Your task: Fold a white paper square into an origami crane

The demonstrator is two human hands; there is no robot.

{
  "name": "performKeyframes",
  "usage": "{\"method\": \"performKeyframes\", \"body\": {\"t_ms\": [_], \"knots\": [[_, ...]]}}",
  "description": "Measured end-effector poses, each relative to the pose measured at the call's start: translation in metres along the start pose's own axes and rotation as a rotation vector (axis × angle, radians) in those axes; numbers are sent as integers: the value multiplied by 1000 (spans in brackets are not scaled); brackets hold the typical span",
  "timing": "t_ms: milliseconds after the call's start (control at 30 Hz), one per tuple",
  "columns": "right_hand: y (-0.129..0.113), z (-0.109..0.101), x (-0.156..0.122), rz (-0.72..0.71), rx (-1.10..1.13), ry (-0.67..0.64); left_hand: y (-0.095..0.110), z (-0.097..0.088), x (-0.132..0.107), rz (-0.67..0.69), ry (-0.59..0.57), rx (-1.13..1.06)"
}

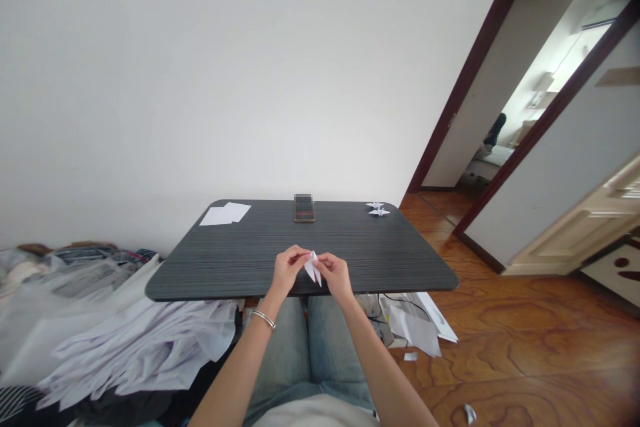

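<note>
A small folded piece of white paper (313, 267) is held above the near edge of the dark table (240, 260). My left hand (287, 269) pinches its left side, a silver bracelet on that wrist. My right hand (336, 273) pinches its right side. Both hands' fingers are closed on the paper, which points down between them.
On the table's far side lie white paper sheets (225, 214), a phone (304, 207) and two small folded paper figures (377, 209). Crumpled sheets and cloth (125, 340) pile up at the left. Papers and a cable (417, 323) lie on the wooden floor at the right. A doorway (520, 127) opens at the right.
</note>
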State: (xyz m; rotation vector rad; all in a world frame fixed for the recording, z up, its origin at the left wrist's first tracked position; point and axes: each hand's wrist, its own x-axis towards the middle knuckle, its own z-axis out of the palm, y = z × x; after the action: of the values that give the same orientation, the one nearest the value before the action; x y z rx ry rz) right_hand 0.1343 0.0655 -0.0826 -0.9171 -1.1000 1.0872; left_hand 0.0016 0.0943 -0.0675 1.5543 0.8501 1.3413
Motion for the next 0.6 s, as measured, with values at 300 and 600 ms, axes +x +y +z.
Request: {"method": "performKeyframes", "body": {"t_ms": [300, 600], "knots": [[1, -2, 1, -3, -24, -29, 6, -1, -3, 60, 13, 25], [4, -1, 1, 1, -46, -54, 1, -1, -1, 81, 10, 4]]}}
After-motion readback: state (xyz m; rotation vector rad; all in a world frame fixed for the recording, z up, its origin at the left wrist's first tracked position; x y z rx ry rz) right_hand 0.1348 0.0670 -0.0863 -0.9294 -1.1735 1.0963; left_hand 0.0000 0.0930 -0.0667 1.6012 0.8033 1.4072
